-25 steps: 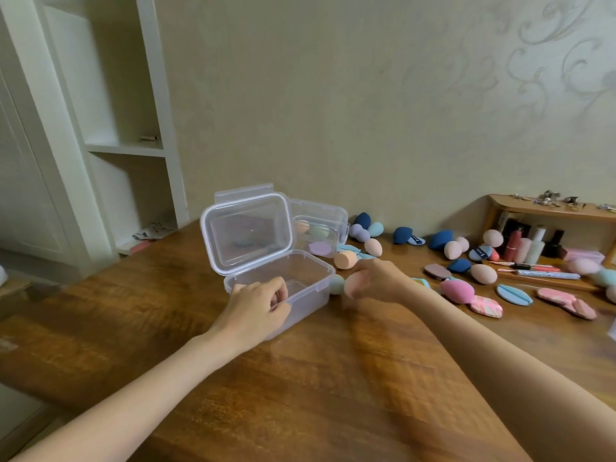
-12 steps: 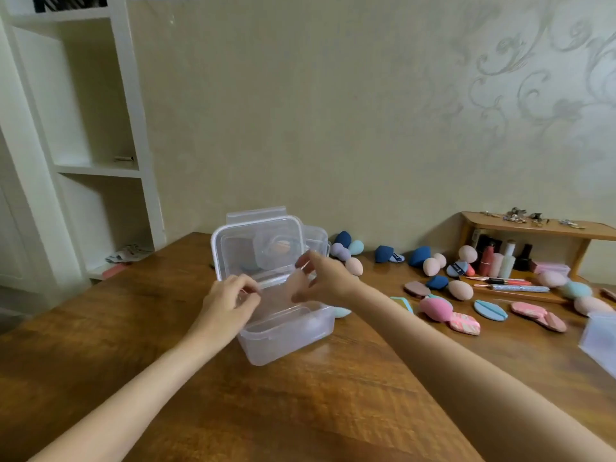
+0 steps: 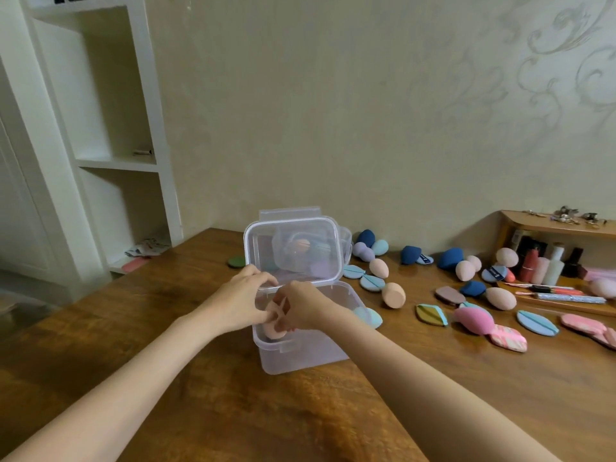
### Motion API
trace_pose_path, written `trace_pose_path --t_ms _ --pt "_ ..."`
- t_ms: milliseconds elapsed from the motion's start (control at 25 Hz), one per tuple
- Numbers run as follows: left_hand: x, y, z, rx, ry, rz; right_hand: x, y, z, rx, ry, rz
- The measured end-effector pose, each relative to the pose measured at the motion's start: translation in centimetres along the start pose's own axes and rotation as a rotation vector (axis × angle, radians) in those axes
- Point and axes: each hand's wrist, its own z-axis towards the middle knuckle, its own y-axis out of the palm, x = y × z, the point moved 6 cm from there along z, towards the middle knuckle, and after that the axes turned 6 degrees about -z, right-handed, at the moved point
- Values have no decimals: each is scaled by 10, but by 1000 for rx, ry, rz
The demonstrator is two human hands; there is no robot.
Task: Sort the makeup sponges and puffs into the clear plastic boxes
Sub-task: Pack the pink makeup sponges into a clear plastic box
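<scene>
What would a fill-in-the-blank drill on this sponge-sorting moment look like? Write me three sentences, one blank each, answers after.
1. Both hands meet over the near clear plastic box, whose hinged lid stands ____.
2. The right hand lowers a ____-coloured sponge into that box.
3. Loose sponges and puffs lie on the wooden table to the person's ____ of the box.

Missing words: open; peach; right
</scene>
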Motion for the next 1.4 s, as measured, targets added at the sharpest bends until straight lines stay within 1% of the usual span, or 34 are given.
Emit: trace_pose_path --t_ms 120,200,280,360,400,440,480,560,600,640,680,720,760,800,840,880,960,1000,1040,1080,1120,1200,1240,1280,1320,1360,1401 --pt "5 1 7 -64 32 24 8 -2 -1 100 3 23" --pt "13 5 10 -127 47 82 18 -5 -5 119 7 61" --pt "19 8 14 -175 43 160 26 -8 -13 89 -7 95" --pt "24 12 18 -197 35 248 32 -14 -22 7 -37 79" --pt "26 15 20 -204 31 294 37 -22 -28 -8 -51 67" --pt "28 17 21 -211 29 344 45 -36 -34 27 -48 86" --pt "30 18 23 -217 28 389 56 -54 -40 116 -19 131" --pt "34 19 26 -229 36 441 89 -93 -52 389 104 198" --pt "35 19 26 -238 37 451 109 -106 -54 512 189 166" --pt "36 20 27 -245 34 458 128 -112 -53 570 292 71" --pt "36 22 28 -250 35 468 147 -108 -44 519 375 -85" --pt "38 23 28 -252 45 481 163 -97 -31 380 429 -218" --pt "40 24 28 -250 56 494 180 -82 -17 217 439 -306" --pt "40 25 28 -248 66 503 192 -68 -7 92 454 -344" --pt "40 25 28 -247 74 508 202 -57 2 12 491 -324" --pt "40 26 28 -251 79 507 209 -50 8 -19 530 -285" --pt "38 27 27 -252 87 498 219 -41 17 5 604 -241" --pt "37 27 27 -248 88 494 219 -39 19 25 611 -257" --pt "36 27 27 -245 88 486 217 -42 20 61 591 -294" --pt "35 27 26 -243 85 470 215 -50 18 134 563 -303" --pt "36 28 25 -244 84 451 208 -65 11 259 536 -248" --pt "45 31 22 -238 97 427 196 -104 -15 576 478 59" --pt "50 33 20 -235 104 420 187 -121 -32 710 420 215" --pt "55 36 19 -231 111 408 175 -135 -50 803 335 343" --pt "60 38 18 -226 118 386 159 -145 -67 844 225 464" --pt "64 41 17 -224 123 353 143 -148 -78 823 107 556" --pt "70 45 17 -223 129 318 124 -148 -91 746 -15 601"
